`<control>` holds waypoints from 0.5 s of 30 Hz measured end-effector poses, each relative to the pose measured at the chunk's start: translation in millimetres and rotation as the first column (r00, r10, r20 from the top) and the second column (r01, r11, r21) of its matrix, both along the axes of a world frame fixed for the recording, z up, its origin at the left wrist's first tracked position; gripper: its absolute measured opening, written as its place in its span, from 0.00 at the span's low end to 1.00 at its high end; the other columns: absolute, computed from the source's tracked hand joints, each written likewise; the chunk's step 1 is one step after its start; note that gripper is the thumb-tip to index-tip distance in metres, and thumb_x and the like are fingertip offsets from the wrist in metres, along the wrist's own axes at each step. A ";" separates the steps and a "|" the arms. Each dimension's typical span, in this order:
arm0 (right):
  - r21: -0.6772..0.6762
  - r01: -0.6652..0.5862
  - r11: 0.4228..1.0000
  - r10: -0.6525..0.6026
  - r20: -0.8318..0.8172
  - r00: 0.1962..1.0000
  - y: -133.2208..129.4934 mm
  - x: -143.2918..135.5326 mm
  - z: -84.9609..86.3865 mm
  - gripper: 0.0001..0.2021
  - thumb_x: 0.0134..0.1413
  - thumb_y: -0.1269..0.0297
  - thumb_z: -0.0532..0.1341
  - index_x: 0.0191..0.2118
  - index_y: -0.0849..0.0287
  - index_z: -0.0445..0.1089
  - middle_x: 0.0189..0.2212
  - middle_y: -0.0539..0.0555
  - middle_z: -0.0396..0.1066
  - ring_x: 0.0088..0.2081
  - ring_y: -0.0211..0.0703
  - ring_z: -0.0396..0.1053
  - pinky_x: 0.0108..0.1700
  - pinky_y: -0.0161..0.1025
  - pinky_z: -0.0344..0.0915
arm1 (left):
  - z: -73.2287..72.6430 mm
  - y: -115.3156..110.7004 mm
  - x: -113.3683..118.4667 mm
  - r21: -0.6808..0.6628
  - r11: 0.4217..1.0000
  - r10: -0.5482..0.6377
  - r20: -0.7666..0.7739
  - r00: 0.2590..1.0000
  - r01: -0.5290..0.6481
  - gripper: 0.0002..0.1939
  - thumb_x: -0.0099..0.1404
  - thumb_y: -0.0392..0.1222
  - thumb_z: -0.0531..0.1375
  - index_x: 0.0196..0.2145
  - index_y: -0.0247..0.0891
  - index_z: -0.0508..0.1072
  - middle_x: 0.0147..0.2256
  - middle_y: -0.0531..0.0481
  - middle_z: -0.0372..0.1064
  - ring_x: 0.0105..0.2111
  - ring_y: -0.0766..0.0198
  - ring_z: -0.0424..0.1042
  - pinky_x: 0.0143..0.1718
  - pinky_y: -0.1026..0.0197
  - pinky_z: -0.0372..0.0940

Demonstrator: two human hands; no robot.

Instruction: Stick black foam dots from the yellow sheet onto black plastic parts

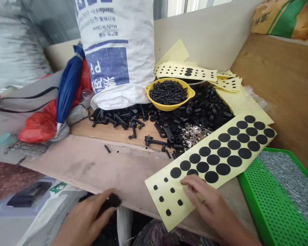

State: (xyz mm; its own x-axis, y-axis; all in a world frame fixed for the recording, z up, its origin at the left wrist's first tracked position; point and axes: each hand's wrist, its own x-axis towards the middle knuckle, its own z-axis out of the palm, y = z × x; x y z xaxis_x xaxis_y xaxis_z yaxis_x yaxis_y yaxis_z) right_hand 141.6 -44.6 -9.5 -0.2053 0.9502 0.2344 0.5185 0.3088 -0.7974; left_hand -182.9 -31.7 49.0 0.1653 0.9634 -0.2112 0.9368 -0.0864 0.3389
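A dark, blurred black plastic part (114, 201) sits between the thumb and forefinger of my left hand (88, 215), low over the table's front edge. My right hand (211, 203) is over a pale yellow sheet of black round stickers (157, 191). Its thumb and fingers are drawn together near the large dots, and whatever they pinch is hidden. Large dots fill the sheet's far part, while several small ones sit at its near left end. Beyond the sheet lie a pile of shiny metal clips (195, 135) and black crank-shaped parts (155, 141).
A yellow bowl (166, 106) holds black ridged pieces beside a white sack (118, 61). More sticker sheets (184, 71) lie behind it. On the right stands a green tray (266, 194) with small metal pieces. A blue umbrella (69, 85) and red bag (38, 124) are left.
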 end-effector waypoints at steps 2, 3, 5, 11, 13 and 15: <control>0.106 0.096 0.990 -0.110 0.130 0.985 11.3 10.3 -7.2 0.08 0.62 0.68 0.50 0.38 0.57 0.66 0.35 0.55 0.70 0.37 0.43 0.69 0.36 0.37 0.67 | 4.5 0.8 -5.7 0.184 0.982 -0.015 -0.171 0.985 0.046 0.19 0.62 0.48 0.53 0.48 0.42 0.72 0.43 0.44 0.74 0.42 0.49 0.72 0.42 0.51 0.67; 0.171 0.114 0.979 -0.147 0.196 0.969 16.7 12.4 -11.1 0.08 0.62 0.69 0.50 0.38 0.58 0.66 0.35 0.56 0.70 0.37 0.45 0.69 0.36 0.38 0.67 | 4.8 2.3 2.3 0.242 0.964 -0.068 -0.185 0.980 0.113 0.17 0.63 0.47 0.53 0.47 0.41 0.72 0.44 0.43 0.73 0.43 0.50 0.71 0.43 0.51 0.67; 0.287 0.095 0.953 -0.191 0.329 0.925 25.4 11.2 -18.8 0.09 0.61 0.69 0.50 0.38 0.61 0.67 0.36 0.59 0.69 0.37 0.48 0.67 0.36 0.42 0.67 | 0.5 7.5 35.5 0.294 0.913 -0.257 -0.124 0.958 0.283 0.15 0.65 0.43 0.52 0.47 0.41 0.71 0.45 0.44 0.71 0.45 0.53 0.70 0.45 0.53 0.67; 0.382 0.038 0.923 -0.243 0.503 0.830 35.6 -2.1 -32.8 0.11 0.59 0.72 0.50 0.40 0.65 0.69 0.36 0.63 0.67 0.36 0.52 0.63 0.35 0.47 0.64 | -36.0 32.3 147.5 0.185 0.801 -0.551 -0.147 0.821 0.570 0.11 0.63 0.36 0.54 0.44 0.40 0.67 0.43 0.44 0.66 0.41 0.52 0.65 0.38 0.53 0.66; 0.386 0.035 0.922 -0.249 0.522 0.816 36.4 -2.4 -34.1 0.11 0.59 0.73 0.50 0.40 0.65 0.68 0.36 0.63 0.67 0.35 0.52 0.62 0.34 0.47 0.63 | -46.8 38.4 159.5 0.202 0.787 -0.548 -0.205 0.811 0.583 0.11 0.64 0.36 0.54 0.44 0.38 0.66 0.41 0.44 0.65 0.39 0.52 0.64 0.35 0.53 0.65; 0.382 0.027 0.924 -0.247 0.540 0.805 36.7 -1.7 -34.8 0.11 0.58 0.73 0.51 0.41 0.64 0.68 0.36 0.62 0.67 0.35 0.52 0.62 0.33 0.45 0.62 | -53.2 40.9 160.4 0.217 0.774 -0.551 -0.234 0.801 0.595 0.10 0.64 0.36 0.54 0.44 0.36 0.65 0.40 0.44 0.64 0.38 0.53 0.63 0.34 0.53 0.63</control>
